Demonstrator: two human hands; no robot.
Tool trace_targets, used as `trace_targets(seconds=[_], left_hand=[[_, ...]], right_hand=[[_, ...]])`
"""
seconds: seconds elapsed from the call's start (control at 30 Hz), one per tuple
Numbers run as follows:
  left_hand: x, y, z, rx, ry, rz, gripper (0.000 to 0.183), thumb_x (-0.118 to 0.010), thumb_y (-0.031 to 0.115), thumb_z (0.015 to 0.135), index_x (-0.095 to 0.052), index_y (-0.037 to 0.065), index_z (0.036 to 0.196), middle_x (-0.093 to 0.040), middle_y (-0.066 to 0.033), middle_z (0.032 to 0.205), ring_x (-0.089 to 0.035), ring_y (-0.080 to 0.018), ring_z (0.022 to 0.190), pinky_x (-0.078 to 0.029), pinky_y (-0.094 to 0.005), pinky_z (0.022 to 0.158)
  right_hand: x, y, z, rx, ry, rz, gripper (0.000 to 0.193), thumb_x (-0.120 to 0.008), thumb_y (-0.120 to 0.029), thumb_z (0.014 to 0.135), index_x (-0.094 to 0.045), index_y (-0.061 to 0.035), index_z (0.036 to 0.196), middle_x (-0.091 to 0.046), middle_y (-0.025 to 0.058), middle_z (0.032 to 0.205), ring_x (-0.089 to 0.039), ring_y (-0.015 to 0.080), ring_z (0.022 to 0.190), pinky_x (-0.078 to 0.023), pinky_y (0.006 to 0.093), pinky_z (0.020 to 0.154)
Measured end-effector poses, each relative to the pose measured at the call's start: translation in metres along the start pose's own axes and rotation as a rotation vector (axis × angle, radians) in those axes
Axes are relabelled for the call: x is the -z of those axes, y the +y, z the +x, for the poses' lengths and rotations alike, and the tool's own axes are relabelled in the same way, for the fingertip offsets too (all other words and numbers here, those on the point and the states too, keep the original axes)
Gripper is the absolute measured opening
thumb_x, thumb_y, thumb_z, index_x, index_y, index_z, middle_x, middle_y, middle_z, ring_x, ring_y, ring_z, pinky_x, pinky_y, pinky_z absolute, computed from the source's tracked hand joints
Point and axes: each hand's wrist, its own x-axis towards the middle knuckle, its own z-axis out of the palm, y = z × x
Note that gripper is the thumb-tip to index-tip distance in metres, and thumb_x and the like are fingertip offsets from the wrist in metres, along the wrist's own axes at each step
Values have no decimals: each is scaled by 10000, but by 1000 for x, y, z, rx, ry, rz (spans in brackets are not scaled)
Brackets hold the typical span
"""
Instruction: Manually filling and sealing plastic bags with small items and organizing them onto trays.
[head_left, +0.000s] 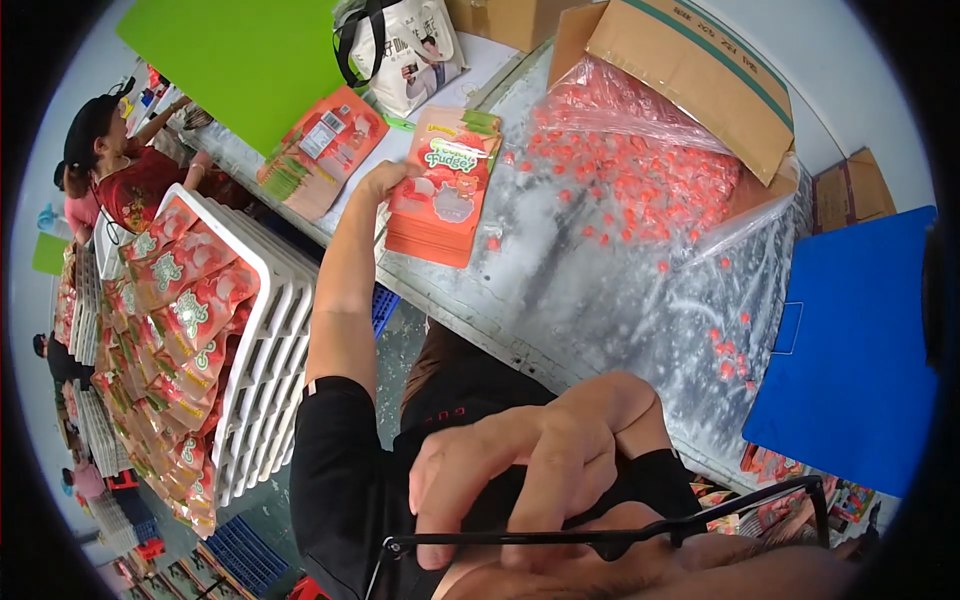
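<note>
My left hand point(391, 177), its fingers bent, grips the left edge of a stack of red fudge pouches point(450, 195) on the metal table. Raised close to the camera, my right hand point(545, 445) holds nothing that I can see, its bent fingers apart. Their tips reach down to black-framed glasses point(600, 537), whose rim partly hides them. To the right of the stack, small red candies point(630, 170) spread loosely over the table from a clear plastic liner point(640, 110) in an open cardboard box point(700, 70).
Another group of pouches point(322, 150) lies left of the stack, near a white tote bag point(405, 55) and a green board point(220, 60). Stacked white crates point(262, 350) hold filled pouches point(175, 340) at left. A blue panel point(850, 350) stands at right. A co-worker point(130, 175) works beyond the crates.
</note>
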Motion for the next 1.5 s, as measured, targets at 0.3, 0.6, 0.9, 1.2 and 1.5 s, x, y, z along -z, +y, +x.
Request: trace_targets(seconds=[0.3, 0.6, 0.9, 1.2, 1.5], left_hand=[[-28, 14, -16, -115, -155, -429, 335, -744, 237, 882, -654, -7, 1093, -713, -104, 949, -704, -174, 780, -586, -308, 655], [-67, 31, -88, -402, -221, -672, 210, -675, 119, 930, -641, 6, 1105, -705, -98, 1000, -701, -171, 845, -609, -325, 746], [-77, 9, -109, -471, -155, -794, 212, -666, 134, 929, -634, 4, 1093, -694, -100, 1000, -682, -155, 849, -574, -286, 716], [-20, 16, -104, -426, -152, -772, 542, -603, 288, 968, -453, 61, 1436, -562, -125, 1395, -593, -297, 1214, -510, -486, 1011], [64, 25, -93, -418, 61, -270, 557, -670, 270, 908, -508, 57, 1396, -611, -112, 1303, -539, -234, 1253, -486, -420, 1005]], right_hand=[[114, 38, -11, -172, 316, -1274, 166, -585, -7, 895, -682, -1, 1029, -677, 145, 1068, -670, 280, 988, -530, 366, 846], [283, 71, -81, -148, 518, -2195, 180, -686, -99, 838, -618, -64, 1001, -598, 88, 1055, -594, 293, 984, -474, 409, 860], [257, 64, -80, -432, 585, -1592, 87, -659, -134, 881, -611, -61, 890, -633, 136, 841, -648, 342, 787, -504, 461, 683], [178, 49, -119, -918, 25, -1611, 183, -591, -220, 883, -668, -56, 861, -697, 161, 841, -689, 330, 791, -521, 464, 715], [135, -97, -282, -868, 1070, -1348, 206, -658, -198, 889, -659, -3, 825, -600, 52, 731, -538, 128, 700, -440, 315, 630]])
